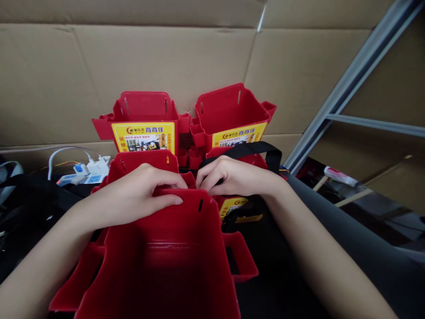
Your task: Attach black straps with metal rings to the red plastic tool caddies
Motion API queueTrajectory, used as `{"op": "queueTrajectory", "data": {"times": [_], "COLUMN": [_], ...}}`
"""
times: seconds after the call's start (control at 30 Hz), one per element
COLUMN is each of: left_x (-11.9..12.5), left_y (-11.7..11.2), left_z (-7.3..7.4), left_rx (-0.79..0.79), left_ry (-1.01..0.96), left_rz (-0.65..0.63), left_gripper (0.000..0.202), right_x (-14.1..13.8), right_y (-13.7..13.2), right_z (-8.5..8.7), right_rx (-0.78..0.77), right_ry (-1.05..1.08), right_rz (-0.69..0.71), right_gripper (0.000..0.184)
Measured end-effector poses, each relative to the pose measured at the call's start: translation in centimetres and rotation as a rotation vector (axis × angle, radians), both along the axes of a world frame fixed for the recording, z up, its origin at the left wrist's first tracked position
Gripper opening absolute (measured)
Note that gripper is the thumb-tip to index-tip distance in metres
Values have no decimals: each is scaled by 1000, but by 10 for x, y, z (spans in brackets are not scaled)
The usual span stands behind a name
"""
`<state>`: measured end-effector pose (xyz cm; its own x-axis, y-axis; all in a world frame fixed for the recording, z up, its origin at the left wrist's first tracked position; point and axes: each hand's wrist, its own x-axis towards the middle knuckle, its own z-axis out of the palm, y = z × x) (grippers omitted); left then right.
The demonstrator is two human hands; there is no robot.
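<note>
A red plastic bin [172, 221] stands nearest me with its open top facing up and narrow slots in its far wall. My left hand [142, 192] grips the rim of that wall, thumb on the inside and fingers over the back. Just behind the same rim, to the right, the fingers of my right hand [224, 177] are pinched together. What lies between them is hidden by the hand and the rim. A black strap [247, 150] loops behind my right hand; whether the fingers hold it I cannot tell.
More red bins with yellow labels, among them a back left bin [144, 106] and a back right bin [232, 108], stand against a cardboard wall [159, 57]. A power strip [83, 177] with plugs lies at left. A metal frame [335, 97] slants up at right.
</note>
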<state>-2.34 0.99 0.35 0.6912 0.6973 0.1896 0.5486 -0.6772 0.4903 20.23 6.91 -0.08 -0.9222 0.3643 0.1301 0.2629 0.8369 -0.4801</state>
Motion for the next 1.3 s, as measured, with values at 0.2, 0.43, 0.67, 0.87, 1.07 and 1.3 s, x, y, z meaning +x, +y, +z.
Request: {"op": "queueTrajectory", "data": {"times": [0.2,0.43,0.67,0.87,1.07,1.3], "left_x": [0,0,0,-1,0,0], "left_y": [-1,0,0,1,0,-1], "left_z": [0,0,-3,-3,-2,-3], "left_rx": [-5,-15,-1,17,48,52], "left_ry": [9,8,19,26,41,45], "left_rz": [12,4,37,46,43,33], "left_gripper": [14,14,17,14,12,12], "right_x": [-2,-2,-3,-4,-4,-6], "right_y": [1,3,5,5,6,4], "right_z": [2,-1,-4,-5,-6,-6], "right_rx": [-48,-71,71,74,-10,-65], "right_ry": [19,23,35,65,90,89], "right_rz": [17,54,16,17,42,59], "right_gripper": [17,20,19,20,22,23]}}
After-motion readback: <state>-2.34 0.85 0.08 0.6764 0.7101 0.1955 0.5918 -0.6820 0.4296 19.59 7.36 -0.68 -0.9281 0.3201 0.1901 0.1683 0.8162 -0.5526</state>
